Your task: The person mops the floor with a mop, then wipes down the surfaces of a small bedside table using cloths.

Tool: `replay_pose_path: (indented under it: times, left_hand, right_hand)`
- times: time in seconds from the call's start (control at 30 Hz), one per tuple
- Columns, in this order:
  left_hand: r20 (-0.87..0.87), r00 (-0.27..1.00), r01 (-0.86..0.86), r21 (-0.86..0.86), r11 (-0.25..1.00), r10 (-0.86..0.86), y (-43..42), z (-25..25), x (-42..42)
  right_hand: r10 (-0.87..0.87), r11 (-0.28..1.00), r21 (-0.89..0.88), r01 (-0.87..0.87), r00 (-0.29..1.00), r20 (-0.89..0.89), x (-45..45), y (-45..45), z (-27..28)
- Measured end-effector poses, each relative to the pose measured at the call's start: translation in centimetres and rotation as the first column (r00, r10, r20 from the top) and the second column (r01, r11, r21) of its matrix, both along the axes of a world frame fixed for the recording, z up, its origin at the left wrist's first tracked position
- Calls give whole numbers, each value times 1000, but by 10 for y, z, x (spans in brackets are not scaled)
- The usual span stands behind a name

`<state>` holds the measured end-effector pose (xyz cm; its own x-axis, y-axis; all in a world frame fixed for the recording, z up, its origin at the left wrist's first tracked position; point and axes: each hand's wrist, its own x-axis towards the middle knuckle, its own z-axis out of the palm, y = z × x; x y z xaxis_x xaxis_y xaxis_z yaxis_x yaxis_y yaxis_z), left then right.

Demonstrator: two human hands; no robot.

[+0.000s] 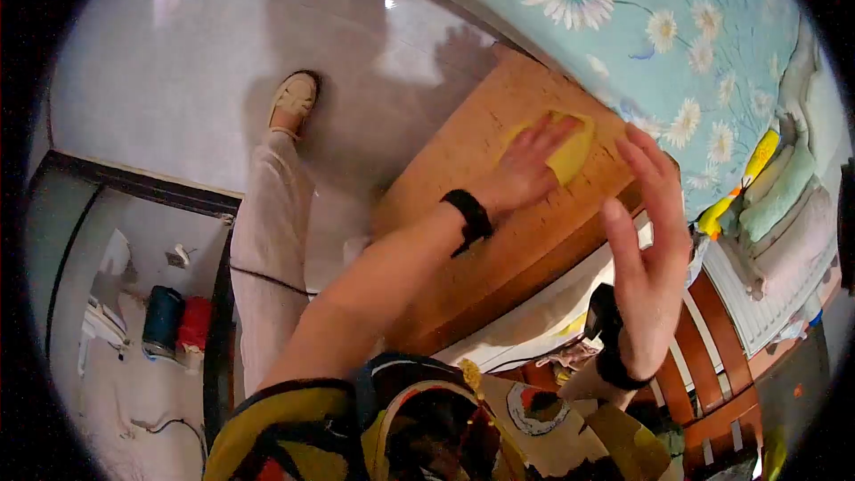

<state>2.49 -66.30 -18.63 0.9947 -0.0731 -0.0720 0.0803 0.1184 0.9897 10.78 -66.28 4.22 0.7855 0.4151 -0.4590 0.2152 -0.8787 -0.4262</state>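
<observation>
My left hand [525, 167], blurred a little, presses a yellow cloth [573, 156] against the wooden board surface [454, 156]. Its fingers lie over the cloth, which shows beyond the fingertips and at the side; a black band is on the wrist. Raised at the right is my right hand [652, 249], fingers apart and nothing in it. It is nearest to the wooden surface's right end and wears a black wristwatch or band [610, 338].
A light-blue daisy-print cover [663, 62] borders the wood at the upper right. Slatted brown wood [712, 347] and folded cloths [784, 223] are at the right. My shoe [297, 98] stands on grey floor tiles [178, 80]. A doorway with a dark sill [142, 180] is at the left.
</observation>
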Motion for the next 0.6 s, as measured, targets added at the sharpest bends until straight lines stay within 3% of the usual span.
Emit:
replay_pose_path:
  times: [0.07, 0.1, 0.13, 0.23, 0.27, 0.33, 0.37, 0.4, 0.43, 0.5, 0.6]
  left_hand:
    - [-395, 919, -28, -78, 997, -5, -10, -40, 3]
    - [-458, 889, -73, -183, 980, -20, -4, -57, 2]
    - [-515, 856, -123, -284, 951, -43, 4, -76, 0]
    - [-334, 935, 21, -291, 957, -122, -45, -222, -38]
    - [-336, 934, 16, -294, 956, -119, -36, -208, -31]
    - [-432, 877, 275, 97, 956, -209, -4, -142, -17]
    - [-518, 855, -156, -311, 938, -29, -14, -122, -22]
    - [-413, 909, -79, -306, 949, -58, -24, -103, -19]
    - [-305, 948, -4, -287, 958, -88, -26, -82, -18]
    - [122, 987, 75, 253, 965, -108, 16, -2, -3]
    - [193, 964, 128, 265, 956, -182, 7, -16, 8]
  right_hand:
    - [-113, 978, 162, 128, 989, -100, 7, 11, 8]
    - [-222, 916, 306, 260, 963, -154, 10, 22, 6]
    - [-240, 889, 362, 280, 959, -150, 17, 29, 4]
    - [-153, 906, 378, 189, 980, -124, 38, 42, -7]
    - [-149, 909, 374, 186, 981, -127, 41, 44, -12]
    - [-135, 949, 280, 147, 989, -62, 45, 46, -23]
    - [-176, 966, 189, 177, 984, -20, 39, 46, -27]
    - [-103, 994, 40, 101, 993, 54, 37, 44, -31]
    - [-151, 988, -11, 151, 988, -13, 38, 40, -35]
    - [-194, 981, -42, 190, 971, -143, 44, 28, -42]
    - [-288, 943, 109, 314, 936, -205, 50, 29, -43]
